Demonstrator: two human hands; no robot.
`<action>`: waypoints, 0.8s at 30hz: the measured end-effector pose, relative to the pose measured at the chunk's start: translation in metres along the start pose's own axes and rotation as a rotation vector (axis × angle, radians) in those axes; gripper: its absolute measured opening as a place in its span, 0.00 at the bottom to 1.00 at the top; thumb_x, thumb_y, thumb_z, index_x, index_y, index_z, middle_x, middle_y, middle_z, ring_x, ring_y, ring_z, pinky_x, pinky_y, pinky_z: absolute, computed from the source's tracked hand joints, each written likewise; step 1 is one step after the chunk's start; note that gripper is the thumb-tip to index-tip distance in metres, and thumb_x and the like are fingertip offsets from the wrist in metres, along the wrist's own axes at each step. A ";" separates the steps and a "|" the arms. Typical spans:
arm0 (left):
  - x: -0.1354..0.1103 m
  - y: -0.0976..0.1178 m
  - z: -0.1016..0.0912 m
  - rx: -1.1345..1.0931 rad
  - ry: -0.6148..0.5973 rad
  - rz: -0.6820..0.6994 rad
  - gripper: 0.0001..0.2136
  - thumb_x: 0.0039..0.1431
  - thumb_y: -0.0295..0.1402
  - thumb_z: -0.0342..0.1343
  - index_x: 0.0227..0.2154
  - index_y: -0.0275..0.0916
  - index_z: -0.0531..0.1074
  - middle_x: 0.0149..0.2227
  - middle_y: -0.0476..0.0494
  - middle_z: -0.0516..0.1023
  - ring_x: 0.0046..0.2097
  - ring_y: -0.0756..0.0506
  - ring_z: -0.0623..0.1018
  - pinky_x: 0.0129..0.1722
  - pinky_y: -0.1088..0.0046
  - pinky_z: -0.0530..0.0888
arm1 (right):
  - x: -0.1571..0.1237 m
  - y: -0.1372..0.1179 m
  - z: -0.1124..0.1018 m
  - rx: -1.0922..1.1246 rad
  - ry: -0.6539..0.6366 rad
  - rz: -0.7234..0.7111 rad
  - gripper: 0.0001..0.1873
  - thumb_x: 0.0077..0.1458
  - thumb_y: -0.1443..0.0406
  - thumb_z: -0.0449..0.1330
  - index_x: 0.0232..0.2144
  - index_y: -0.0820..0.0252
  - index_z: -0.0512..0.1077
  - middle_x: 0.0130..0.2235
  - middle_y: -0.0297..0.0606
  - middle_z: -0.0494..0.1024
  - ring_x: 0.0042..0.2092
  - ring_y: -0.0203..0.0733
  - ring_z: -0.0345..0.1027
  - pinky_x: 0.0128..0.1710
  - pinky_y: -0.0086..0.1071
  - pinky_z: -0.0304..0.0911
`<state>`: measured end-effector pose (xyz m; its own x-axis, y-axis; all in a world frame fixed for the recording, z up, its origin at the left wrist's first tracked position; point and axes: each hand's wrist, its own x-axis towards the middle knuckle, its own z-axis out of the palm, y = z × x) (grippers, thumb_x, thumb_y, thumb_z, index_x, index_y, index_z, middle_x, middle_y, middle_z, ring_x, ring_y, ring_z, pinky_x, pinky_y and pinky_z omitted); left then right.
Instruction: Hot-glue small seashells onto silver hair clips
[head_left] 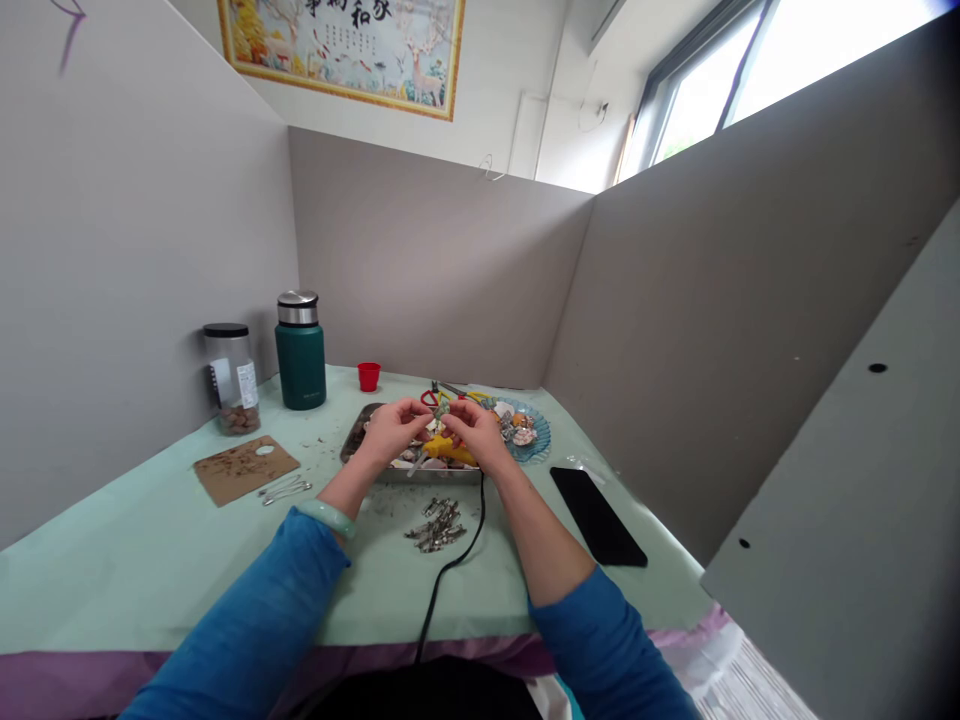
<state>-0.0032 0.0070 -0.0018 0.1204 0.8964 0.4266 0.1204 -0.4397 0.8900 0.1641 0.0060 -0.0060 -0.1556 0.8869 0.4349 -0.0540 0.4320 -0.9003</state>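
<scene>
My left hand (397, 428) and my right hand (476, 432) meet over a metal tray (390, 476). Between their fingertips is a small greenish piece (442, 409), too small to make out exactly; both hands pinch it. Just below them a yellow glue gun (448, 450) lies on the tray, its black cord (448, 568) running toward me. Shell-like pieces lie in the tray around it, partly hidden by my hands. In front of the tray is a heap of small metal pin clasps (439, 525).
A blue glass plate (541, 440) of shells and beads stands right of the tray, with pliers (433, 397) behind. A phone (598, 515) lies at right. Leftward are safety pins (285, 488), brown cardboard (244, 470), a jar (231, 380), a green flask (301, 360) and a red cup (368, 377).
</scene>
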 end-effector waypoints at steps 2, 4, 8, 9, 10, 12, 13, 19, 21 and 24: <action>0.000 0.000 0.000 0.035 0.007 0.012 0.12 0.48 0.40 0.61 0.29 0.36 0.72 0.20 0.49 0.74 0.24 0.48 0.77 0.27 0.73 0.73 | 0.000 0.000 0.001 -0.003 0.002 -0.002 0.18 0.43 0.58 0.65 0.36 0.60 0.69 0.32 0.33 0.74 0.28 0.33 0.70 0.19 0.23 0.61; 0.000 -0.001 0.000 0.053 0.019 0.030 0.12 0.48 0.40 0.60 0.29 0.36 0.72 0.20 0.49 0.74 0.24 0.47 0.77 0.27 0.73 0.73 | 0.000 0.000 0.001 -0.003 0.015 -0.005 0.18 0.44 0.57 0.65 0.35 0.60 0.69 0.32 0.33 0.74 0.27 0.33 0.70 0.18 0.23 0.60; 0.001 -0.003 0.001 0.034 0.039 0.043 0.11 0.47 0.39 0.60 0.29 0.36 0.71 0.21 0.49 0.74 0.24 0.47 0.77 0.27 0.72 0.74 | 0.001 0.001 0.001 -0.011 0.026 -0.006 0.17 0.44 0.56 0.64 0.35 0.60 0.69 0.31 0.32 0.74 0.27 0.34 0.69 0.18 0.23 0.60; 0.001 -0.003 0.001 0.015 0.039 0.044 0.11 0.47 0.39 0.61 0.28 0.36 0.71 0.21 0.49 0.74 0.24 0.48 0.77 0.27 0.72 0.74 | 0.001 0.001 0.000 -0.012 0.021 -0.005 0.17 0.44 0.56 0.64 0.35 0.60 0.69 0.31 0.32 0.74 0.27 0.34 0.69 0.18 0.23 0.60; 0.001 -0.003 0.001 -0.010 0.038 0.044 0.11 0.47 0.39 0.61 0.28 0.36 0.71 0.21 0.49 0.74 0.24 0.48 0.76 0.27 0.72 0.74 | 0.000 0.001 0.000 -0.013 0.016 -0.004 0.17 0.44 0.56 0.64 0.35 0.60 0.69 0.31 0.32 0.74 0.27 0.34 0.69 0.18 0.23 0.60; 0.001 -0.003 0.001 -0.072 0.037 0.044 0.12 0.45 0.38 0.62 0.27 0.35 0.70 0.21 0.49 0.74 0.24 0.48 0.76 0.27 0.73 0.74 | 0.000 0.001 0.000 -0.012 0.006 -0.001 0.17 0.44 0.56 0.64 0.35 0.59 0.69 0.31 0.32 0.74 0.27 0.33 0.70 0.18 0.23 0.60; 0.001 -0.003 0.001 -0.103 0.036 0.042 0.12 0.45 0.38 0.63 0.27 0.35 0.70 0.21 0.49 0.74 0.23 0.49 0.76 0.27 0.73 0.73 | 0.000 0.001 0.000 -0.011 0.002 -0.001 0.17 0.44 0.56 0.65 0.35 0.59 0.69 0.31 0.32 0.74 0.27 0.33 0.70 0.18 0.23 0.60; 0.000 0.002 0.001 -0.187 0.041 0.022 0.12 0.44 0.36 0.64 0.30 0.35 0.72 0.22 0.49 0.75 0.24 0.49 0.76 0.27 0.74 0.72 | 0.000 0.001 0.001 0.006 -0.011 -0.006 0.17 0.44 0.57 0.65 0.35 0.60 0.69 0.30 0.32 0.73 0.26 0.33 0.69 0.17 0.22 0.60; -0.001 0.004 0.001 -0.162 0.031 0.003 0.13 0.45 0.36 0.63 0.32 0.34 0.74 0.21 0.49 0.75 0.24 0.49 0.75 0.27 0.74 0.72 | 0.000 0.001 0.001 0.002 -0.006 -0.007 0.17 0.45 0.57 0.65 0.35 0.60 0.69 0.30 0.32 0.73 0.27 0.33 0.69 0.17 0.22 0.60; -0.002 0.007 0.001 -0.123 0.022 -0.016 0.14 0.46 0.37 0.62 0.34 0.34 0.76 0.20 0.48 0.75 0.24 0.48 0.75 0.27 0.74 0.72 | -0.001 0.001 0.001 -0.006 0.003 -0.007 0.17 0.45 0.56 0.64 0.35 0.60 0.69 0.30 0.32 0.74 0.27 0.33 0.70 0.18 0.22 0.60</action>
<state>-0.0018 0.0020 0.0031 0.0976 0.9050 0.4141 0.0004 -0.4162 0.9093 0.1634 0.0057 -0.0069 -0.1519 0.8844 0.4412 -0.0495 0.4391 -0.8971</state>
